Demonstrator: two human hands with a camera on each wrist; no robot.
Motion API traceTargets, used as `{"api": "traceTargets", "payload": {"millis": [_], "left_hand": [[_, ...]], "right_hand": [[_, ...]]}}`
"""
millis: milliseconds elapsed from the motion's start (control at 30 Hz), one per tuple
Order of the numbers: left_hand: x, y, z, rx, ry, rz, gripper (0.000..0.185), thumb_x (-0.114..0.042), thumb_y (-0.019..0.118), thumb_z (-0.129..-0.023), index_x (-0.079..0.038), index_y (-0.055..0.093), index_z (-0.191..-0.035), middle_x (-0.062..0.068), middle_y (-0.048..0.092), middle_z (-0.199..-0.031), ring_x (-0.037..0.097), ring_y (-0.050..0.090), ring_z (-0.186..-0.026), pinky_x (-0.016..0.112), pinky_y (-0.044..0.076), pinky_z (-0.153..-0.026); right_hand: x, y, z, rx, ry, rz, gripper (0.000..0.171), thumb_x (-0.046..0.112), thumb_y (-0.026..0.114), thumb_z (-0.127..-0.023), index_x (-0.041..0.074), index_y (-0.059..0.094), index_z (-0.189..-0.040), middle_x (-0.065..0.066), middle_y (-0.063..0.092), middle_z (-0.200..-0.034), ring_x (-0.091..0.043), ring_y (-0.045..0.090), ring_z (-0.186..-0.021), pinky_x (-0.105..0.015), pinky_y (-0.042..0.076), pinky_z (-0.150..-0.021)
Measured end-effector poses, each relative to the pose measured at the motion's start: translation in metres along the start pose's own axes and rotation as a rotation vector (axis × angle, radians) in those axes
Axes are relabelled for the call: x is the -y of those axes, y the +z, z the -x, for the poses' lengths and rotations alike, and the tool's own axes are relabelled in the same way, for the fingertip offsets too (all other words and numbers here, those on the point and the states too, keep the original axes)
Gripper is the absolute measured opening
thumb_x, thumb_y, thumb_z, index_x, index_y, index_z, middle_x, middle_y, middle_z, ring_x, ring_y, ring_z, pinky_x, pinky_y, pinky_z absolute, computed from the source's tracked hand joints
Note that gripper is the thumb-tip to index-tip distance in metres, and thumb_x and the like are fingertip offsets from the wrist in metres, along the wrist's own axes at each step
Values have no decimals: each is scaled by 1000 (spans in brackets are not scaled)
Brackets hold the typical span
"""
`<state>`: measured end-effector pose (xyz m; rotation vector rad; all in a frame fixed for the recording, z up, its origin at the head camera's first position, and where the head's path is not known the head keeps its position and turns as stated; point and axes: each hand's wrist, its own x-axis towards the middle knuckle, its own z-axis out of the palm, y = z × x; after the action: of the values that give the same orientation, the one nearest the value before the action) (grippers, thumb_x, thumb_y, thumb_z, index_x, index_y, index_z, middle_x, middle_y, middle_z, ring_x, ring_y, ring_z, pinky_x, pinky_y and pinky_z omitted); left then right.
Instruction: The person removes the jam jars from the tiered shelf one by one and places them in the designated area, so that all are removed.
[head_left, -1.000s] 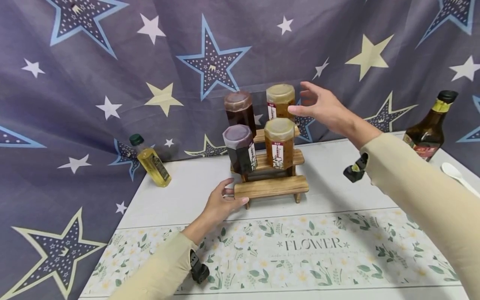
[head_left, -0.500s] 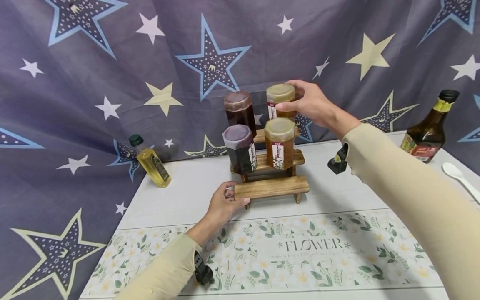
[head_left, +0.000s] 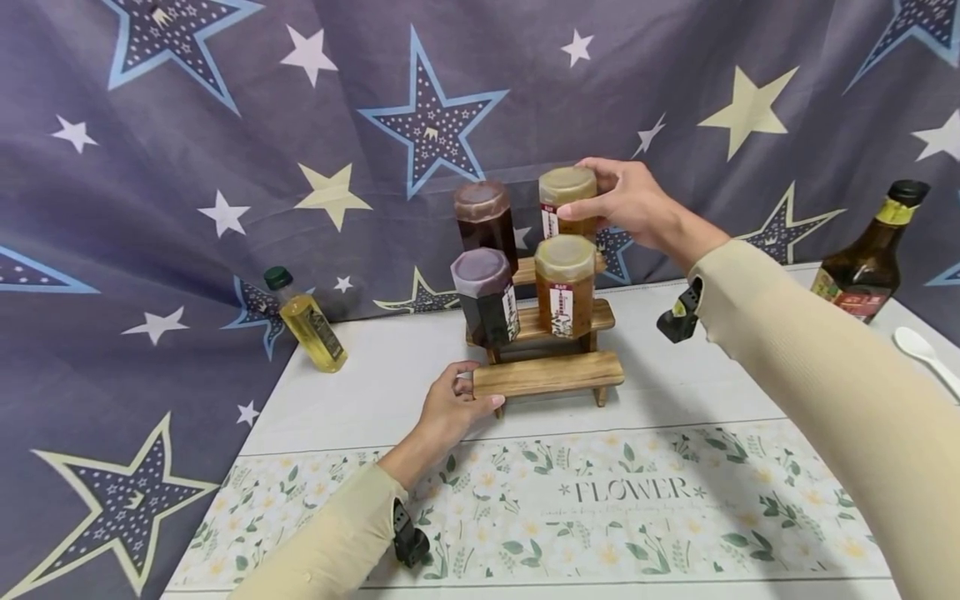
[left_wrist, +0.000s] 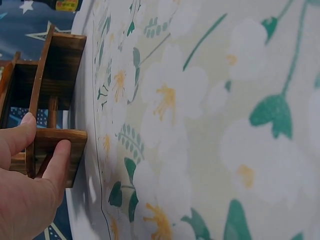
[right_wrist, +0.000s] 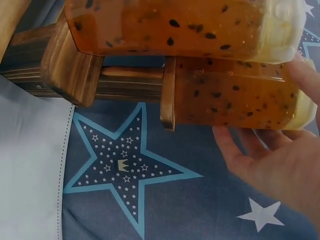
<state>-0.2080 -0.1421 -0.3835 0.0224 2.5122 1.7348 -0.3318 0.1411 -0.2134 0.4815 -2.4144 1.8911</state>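
A three-step wooden stand (head_left: 547, 375) carries several jars. My left hand (head_left: 448, 410) grips the left end of its lowest step, and the left wrist view has thumb and fingers (left_wrist: 59, 159) round that end. At the top right, my right hand (head_left: 630, 204) holds an amber jar (head_left: 567, 185) near its lid, thumb in front and fingers behind. Dark seeds show through the jar in the right wrist view. Below it on the middle step stand another amber jar (head_left: 564, 304) and a dark jar with a purplish lid (head_left: 487, 312). A brown jar (head_left: 486, 221) is at the top left.
A green-capped oil bottle (head_left: 313, 329) stands left of the stand. Over on the right are a dark sauce bottle (head_left: 862, 262) and a white spoon (head_left: 926, 358). A star-patterned cloth (head_left: 247, 125) hangs right behind the stand. The table (head_left: 382, 358) has a floral-printed cover.
My right hand has moved left from beside the top right amber jar and taken hold of it. The left hand stays at the lowest step, and the jars have kept their places.
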Motion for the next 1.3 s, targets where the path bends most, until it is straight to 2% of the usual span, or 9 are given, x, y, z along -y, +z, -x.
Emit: {"api": "traceTargets", "payload": {"millis": [233,533,633,867,1000,1167,1300], "left_hand": [[-1,3,-1,2,-15,9,63,-15,80,-81,-11,48,-135,7,52,-94,15,45,-68,26,41,-59],[-2,3,-1,-13,-14,9,62,-14,80,-81,-12,48,-133,8,54,-94,15,47,-68,28,43,-61],[-2,3,-2,-15,-13,10,62,-13,80,-81,-11,48,-134,8,54,-94,15,48,-68,28,43,-61],[-3,5,-4,-18,-22,16,62,-14,80,-80,-11,48,-134,7,53,-92,15,47,-67,27,42,-59],[-3,7,-5,-18,-22,21,62,-13,80,-80,-10,48,-134,7,53,-91,15,48,-67,27,42,-59],[-4,8,-7,-27,-26,34,62,-13,80,-80,-10,48,-133,6,52,-89,15,47,-67,27,42,-60],[-5,10,-8,-32,-26,49,62,-11,80,-79,-10,48,-133,5,52,-88,14,47,-66,26,42,-59]], "right_hand": [[-1,-15,6,-65,20,-2,54,19,86,-73,17,62,-121,-1,67,-109,-17,63,-93,-33,54,-76],[6,-55,20,-126,33,-94,69,13,87,-71,15,56,-133,2,67,-113,-14,63,-95,-25,55,-70],[3,-67,24,-141,42,-106,69,11,87,-71,13,57,-132,4,68,-110,-13,64,-94,-23,55,-68],[-20,-88,38,-197,112,-61,67,17,89,-68,16,58,-127,9,67,-106,-9,63,-93,-21,54,-66],[-39,-98,46,-191,108,-60,62,15,87,-70,14,58,-125,10,68,-101,-6,64,-87,-21,54,-64],[-60,-102,51,-184,96,-59,56,13,85,-73,12,59,-122,11,69,-97,-5,63,-84,-21,53,-65],[-75,-100,54,-203,101,-12,57,16,85,-73,13,58,-123,15,67,-96,-2,63,-85,-20,53,-67]]}}
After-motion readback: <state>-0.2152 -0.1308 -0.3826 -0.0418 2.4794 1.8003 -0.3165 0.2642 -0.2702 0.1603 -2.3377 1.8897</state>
